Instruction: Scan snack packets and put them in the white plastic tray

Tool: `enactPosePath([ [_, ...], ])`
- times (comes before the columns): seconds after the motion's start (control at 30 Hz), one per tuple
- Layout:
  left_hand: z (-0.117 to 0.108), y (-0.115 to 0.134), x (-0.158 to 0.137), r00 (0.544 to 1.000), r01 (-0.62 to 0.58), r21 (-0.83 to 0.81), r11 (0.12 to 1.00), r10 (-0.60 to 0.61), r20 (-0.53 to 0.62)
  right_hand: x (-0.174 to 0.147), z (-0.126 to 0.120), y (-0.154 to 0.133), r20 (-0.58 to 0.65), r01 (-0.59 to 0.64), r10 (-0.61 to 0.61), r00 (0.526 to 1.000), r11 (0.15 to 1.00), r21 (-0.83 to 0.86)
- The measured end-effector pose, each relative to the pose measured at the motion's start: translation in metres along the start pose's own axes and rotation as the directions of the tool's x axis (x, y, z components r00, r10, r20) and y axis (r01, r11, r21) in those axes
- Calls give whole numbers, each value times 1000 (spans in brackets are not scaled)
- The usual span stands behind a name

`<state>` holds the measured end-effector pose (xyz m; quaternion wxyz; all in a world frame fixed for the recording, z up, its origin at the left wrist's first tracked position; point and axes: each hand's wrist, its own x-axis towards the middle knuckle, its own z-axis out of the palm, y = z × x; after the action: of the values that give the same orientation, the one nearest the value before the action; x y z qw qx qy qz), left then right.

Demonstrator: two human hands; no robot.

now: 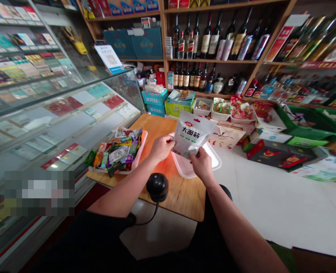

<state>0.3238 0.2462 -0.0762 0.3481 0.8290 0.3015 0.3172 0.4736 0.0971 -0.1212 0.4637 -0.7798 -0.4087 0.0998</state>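
Note:
Both my hands hold up a pale grey snack packet [191, 133] with dark Chinese lettering and a red logo. My left hand [163, 147] pinches its left edge, while my right hand [201, 162] grips the lower right corner. Behind and below the packet lies a white tray [182, 171] on the wooden table [153, 131]; the packet and my right hand hide part of it. To the left, a pink-white tray [141, 149] is heaped with colourful wrapped snacks [118, 154]. Near the table's front edge stands a black scanner-like device [157, 186] with a cable.
Glass display counters [56, 113] line the left side. Shelves of wine bottles [207, 40] rise at the back. Beyond the table are blue cartons [154, 102], snack bins [221, 108] and a paper bag [227, 135]. A dark box [278, 154] sits on the pale floor [270, 193] at right.

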Motion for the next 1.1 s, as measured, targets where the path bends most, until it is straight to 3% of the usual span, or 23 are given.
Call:
enactPosePath([
  [0.17, 38, 9, 33, 992, -53, 90, 994, 42, 119, 10, -25, 20, -103, -59, 52, 993, 996, -68],
  [0.37, 89, 2, 69, 968, -80, 86, 993, 56, 246, 22, -46, 50, -194, -201, 180, 964, 975, -94],
  [0.57, 129, 4, 91, 941, -63, 81, 995, 32, 336, 24, -53, 78, -272, -226, 169, 947, 955, -194],
  [0.83, 170, 3, 109, 913, -14, 79, 997, -20, 408, 34, -57, 106, -362, -62, -73, 929, 936, -346],
  [1.1, 187, -7, 105, 901, 48, 71, 996, -74, 428, 30, -47, 129, -393, -182, 77, 916, 954, -239],
])
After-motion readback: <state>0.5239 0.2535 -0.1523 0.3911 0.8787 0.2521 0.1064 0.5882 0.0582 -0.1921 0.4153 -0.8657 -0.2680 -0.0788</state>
